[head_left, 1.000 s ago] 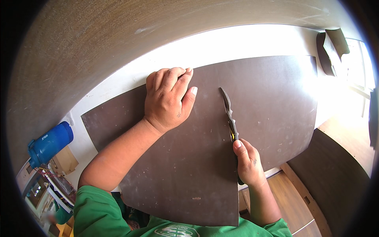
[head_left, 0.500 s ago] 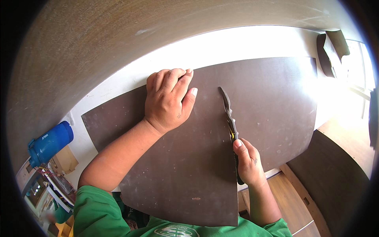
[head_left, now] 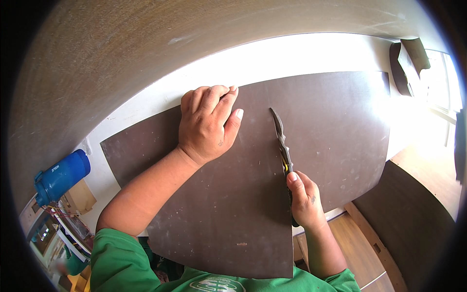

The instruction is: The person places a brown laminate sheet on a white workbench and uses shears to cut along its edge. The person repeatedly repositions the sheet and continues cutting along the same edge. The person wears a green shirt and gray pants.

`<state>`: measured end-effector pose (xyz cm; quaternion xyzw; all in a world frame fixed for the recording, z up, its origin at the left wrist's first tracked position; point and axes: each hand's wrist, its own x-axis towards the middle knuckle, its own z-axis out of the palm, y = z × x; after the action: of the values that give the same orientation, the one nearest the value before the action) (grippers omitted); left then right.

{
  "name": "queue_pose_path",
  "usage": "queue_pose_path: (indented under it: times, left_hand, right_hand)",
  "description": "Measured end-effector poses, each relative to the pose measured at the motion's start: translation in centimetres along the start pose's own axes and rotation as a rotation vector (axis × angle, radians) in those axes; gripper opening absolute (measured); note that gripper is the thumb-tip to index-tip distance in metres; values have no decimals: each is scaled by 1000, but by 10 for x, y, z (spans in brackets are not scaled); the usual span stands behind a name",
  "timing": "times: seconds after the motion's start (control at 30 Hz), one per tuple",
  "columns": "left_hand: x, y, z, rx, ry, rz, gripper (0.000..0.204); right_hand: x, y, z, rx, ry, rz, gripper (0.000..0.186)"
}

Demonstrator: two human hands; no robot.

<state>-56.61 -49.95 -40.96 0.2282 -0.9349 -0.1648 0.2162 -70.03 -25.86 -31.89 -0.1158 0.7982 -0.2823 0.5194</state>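
Observation:
A thin, stiff dark-brown sheet point(head_left: 219, 204), probably laminate, spans the space in front of me, its near edge reaching my shirt. My left hand point(head_left: 208, 121) grips its far edge, fingers bent over the rim and thumb on top. In my right hand point(head_left: 306, 199) is a pair of black snips point(head_left: 283, 148) with a touch of yellow, the fist closed round the handles. The upper blade lies over the sheet, pointing away from me; the lower blade is hidden. From the snips a cut edge runs back toward me.
At the left stands a blue water jug point(head_left: 63, 176) near a cluttered shelf. A large brown panel point(head_left: 146, 53) rises along the far side. Bent offcuts point(head_left: 408, 65) lie at the far right, by a bright window. Another dark panel point(head_left: 404, 214) and wooden boards point(head_left: 357, 243) are at the lower right.

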Motion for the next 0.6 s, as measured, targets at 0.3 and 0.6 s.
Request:
queue_pose_path:
  times: [0.3, 0.6]
  left_hand:
    - [-1, 0, 1, -10, 4, -4, 39]
    - [-1, 1, -1, -3, -11, -13, 39]
  right_hand:
    - [3, -1, -1, -21, -2, -16, 57]
    - [3, -3, 1, -10, 20, -13, 56]
